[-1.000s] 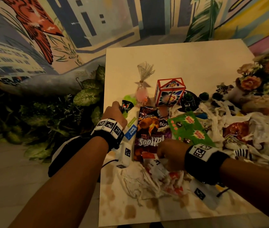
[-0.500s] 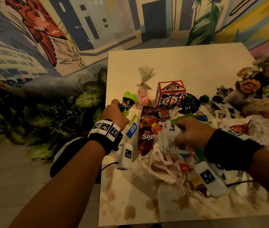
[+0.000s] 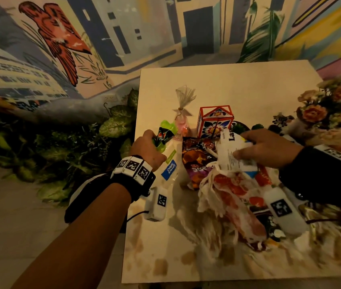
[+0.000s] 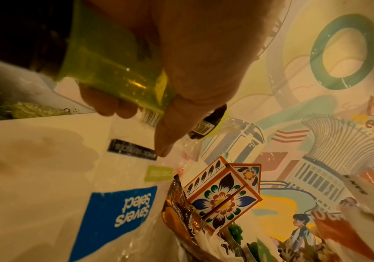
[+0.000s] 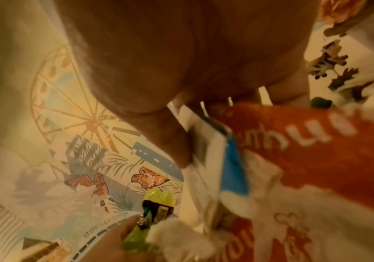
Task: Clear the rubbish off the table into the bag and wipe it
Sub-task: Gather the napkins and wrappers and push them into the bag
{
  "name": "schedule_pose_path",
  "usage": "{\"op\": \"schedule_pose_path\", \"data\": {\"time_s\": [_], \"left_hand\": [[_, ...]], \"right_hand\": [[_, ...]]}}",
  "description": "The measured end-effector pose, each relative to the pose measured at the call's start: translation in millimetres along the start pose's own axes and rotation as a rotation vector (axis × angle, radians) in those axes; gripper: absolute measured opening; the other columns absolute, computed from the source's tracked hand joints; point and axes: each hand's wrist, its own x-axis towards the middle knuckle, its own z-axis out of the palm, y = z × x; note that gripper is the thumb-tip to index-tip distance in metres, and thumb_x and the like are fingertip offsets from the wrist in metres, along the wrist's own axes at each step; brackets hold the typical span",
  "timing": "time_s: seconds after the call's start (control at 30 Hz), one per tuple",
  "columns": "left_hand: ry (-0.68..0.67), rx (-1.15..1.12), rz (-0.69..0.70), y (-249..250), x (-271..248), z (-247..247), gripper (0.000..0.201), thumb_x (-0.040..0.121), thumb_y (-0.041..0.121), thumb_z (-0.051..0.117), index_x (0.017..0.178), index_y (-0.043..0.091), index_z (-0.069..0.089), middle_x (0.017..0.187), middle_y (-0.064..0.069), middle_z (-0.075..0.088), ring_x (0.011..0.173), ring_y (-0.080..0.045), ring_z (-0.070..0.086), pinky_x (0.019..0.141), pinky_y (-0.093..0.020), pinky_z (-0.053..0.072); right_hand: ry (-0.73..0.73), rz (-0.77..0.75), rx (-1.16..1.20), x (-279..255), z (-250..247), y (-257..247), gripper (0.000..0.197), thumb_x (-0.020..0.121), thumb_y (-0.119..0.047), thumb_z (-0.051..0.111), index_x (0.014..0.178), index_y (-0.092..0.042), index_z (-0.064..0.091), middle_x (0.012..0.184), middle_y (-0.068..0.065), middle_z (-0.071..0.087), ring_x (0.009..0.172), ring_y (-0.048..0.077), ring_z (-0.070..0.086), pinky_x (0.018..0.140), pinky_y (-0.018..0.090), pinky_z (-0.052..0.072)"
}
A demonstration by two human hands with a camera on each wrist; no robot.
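Note:
My left hand (image 3: pixel 147 148) grips a crushed green soda bottle (image 3: pixel 164 133) at the table's left edge; the same bottle (image 4: pixel 114 58) fills the left wrist view. My right hand (image 3: pixel 263 148) holds a bunch of wrappers and torn white tissue (image 3: pixel 228 184) lifted above the table, with a white printed wrapper (image 3: pixel 231 152) pinched on top. In the right wrist view my fingers clamp white and blue wrappers (image 5: pixel 215 150) against an orange-and-white one (image 5: pixel 315 150). A clear plastic bag with a blue label (image 3: pixel 170 168) lies under my left hand. A brown snack packet (image 3: pixel 195 157) lies between my hands.
A red-framed floral box (image 3: pixel 215 122) and a tied cellophane sweet bag (image 3: pixel 183 113) stand behind the rubbish. Flowers in a pot (image 3: pixel 330 109) sit at the right edge. More tissue and wrappers cover the right side. Brown stains (image 3: pixel 159 265) mark the table's near part. Plants (image 3: pixel 65 147) lie left of the table.
My right hand gathered wrappers and tissue from the near table and has lifted the bunch up and away from me. My left hand has kept its hold on the green bottle.

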Motion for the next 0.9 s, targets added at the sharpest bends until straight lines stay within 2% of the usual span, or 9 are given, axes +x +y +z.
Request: {"op": "schedule_pose_path", "data": {"time_s": [0.07, 0.17, 0.27, 0.4, 0.5, 0.67, 0.73, 0.83, 0.9], "left_hand": [[-0.005, 0.005, -0.006, -0.4, -2.8, 0.7, 0.054, 0.068, 0.017, 0.079, 0.112, 0.015, 0.049, 0.108, -0.009, 0.063, 0.095, -0.028, 0.059, 0.073, -0.028, 0.044], [-0.006, 0.008, -0.012, -0.2, -6.2, 0.5, 0.053, 0.068, 0.017, 0.079, 0.112, 0.014, 0.049, 0.108, -0.008, 0.063, 0.094, -0.027, 0.059, 0.072, -0.026, 0.043], [0.001, 0.009, -0.012, 1.7, -10.0, -0.8, 0.053, 0.067, 0.016, 0.078, 0.111, 0.015, 0.05, 0.108, -0.008, 0.063, 0.094, -0.028, 0.059, 0.072, -0.027, 0.043], [0.028, 0.0, 0.001, 7.5, -14.8, -7.1, 0.053, 0.068, 0.019, 0.078, 0.112, 0.016, 0.049, 0.107, -0.006, 0.063, 0.093, -0.027, 0.059, 0.072, -0.027, 0.043], [0.058, -0.007, 0.026, 13.2, -19.5, -12.5, 0.053, 0.067, 0.022, 0.079, 0.111, 0.018, 0.049, 0.106, -0.005, 0.063, 0.094, -0.028, 0.06, 0.076, -0.03, 0.047], [0.087, -0.024, 0.076, 22.4, -26.9, -20.9, 0.055, 0.066, 0.024, 0.08, 0.111, 0.017, 0.049, 0.11, -0.004, 0.062, 0.095, -0.027, 0.06, 0.077, -0.03, 0.046], [0.106, -0.055, 0.088, 26.1, -29.0, -25.7, 0.055, 0.067, 0.021, 0.08, 0.113, 0.015, 0.05, 0.111, -0.004, 0.061, 0.095, -0.026, 0.059, 0.075, -0.027, 0.044], [0.127, -0.066, 0.108, 32.1, -34.3, -31.4, 0.055, 0.068, 0.02, 0.08, 0.114, 0.014, 0.05, 0.111, -0.004, 0.061, 0.094, -0.024, 0.058, 0.074, -0.025, 0.041], [0.122, -0.046, 0.122, 34.7, -37.5, -32.2, 0.055, 0.067, 0.021, 0.08, 0.113, 0.014, 0.05, 0.111, -0.005, 0.061, 0.096, -0.026, 0.059, 0.076, -0.027, 0.045]], "right_hand": [[-0.025, 0.038, -0.123, 0.0, -4.4, 3.4, 0.051, 0.079, -0.025, 0.072, 0.125, -0.012, 0.055, 0.12, 0.0, 0.058, 0.098, 0.017, 0.055, 0.085, 0.025, 0.04], [-0.024, 0.063, -0.063, 0.9, -15.2, 6.3, 0.057, 0.067, -0.016, 0.082, 0.119, -0.013, 0.059, 0.117, 0.003, 0.064, 0.095, 0.018, 0.062, 0.086, 0.033, 0.049], [-0.016, 0.057, -0.067, -0.6, -21.3, 3.4, 0.082, 0.064, -0.008, 0.082, 0.137, -0.013, 0.044, 0.13, 0.003, 0.056, 0.106, 0.018, 0.056, 0.093, 0.031, 0.045], [0.045, -0.012, -0.145, -4.5, -30.9, -5.8, 0.081, 0.075, -0.01, 0.075, 0.143, -0.013, 0.032, 0.139, 0.004, 0.045, 0.118, 0.021, 0.048, 0.092, 0.024, 0.035], [0.066, -0.064, -0.135, -8.9, -42.7, -10.6, 0.083, 0.077, -0.014, 0.074, 0.145, -0.014, 0.026, 0.138, 0.006, 0.047, 0.104, 0.015, 0.051, 0.091, 0.024, 0.038], [0.149, -0.071, -0.063, -19.6, -64.5, -16.8, 0.086, 0.069, -0.007, 0.079, 0.142, -0.01, 0.034, 0.136, 0.007, 0.05, 0.105, 0.013, 0.049, 0.097, 0.027, 0.039], [0.172, -0.071, -0.055, -24.7, -77.1, -22.2, 0.079, 0.067, -0.005, 0.08, 0.137, -0.009, 0.042, 0.124, 0.009, 0.057, 0.101, 0.017, 0.054, 0.099, 0.033, 0.042], [0.218, -0.082, -0.044, -33.4, -94.2, -31.2, 0.071, 0.071, -0.005, 0.077, 0.134, -0.009, 0.045, 0.11, 0.009, 0.061, 0.091, 0.022, 0.056, 0.086, 0.033, 0.044], [0.258, -0.085, -0.028, -37.0, -101.8, -33.5, 0.076, 0.072, -0.004, 0.075, 0.138, -0.011, 0.04, 0.113, 0.01, 0.059, 0.091, 0.024, 0.056, 0.083, 0.034, 0.045]]}}
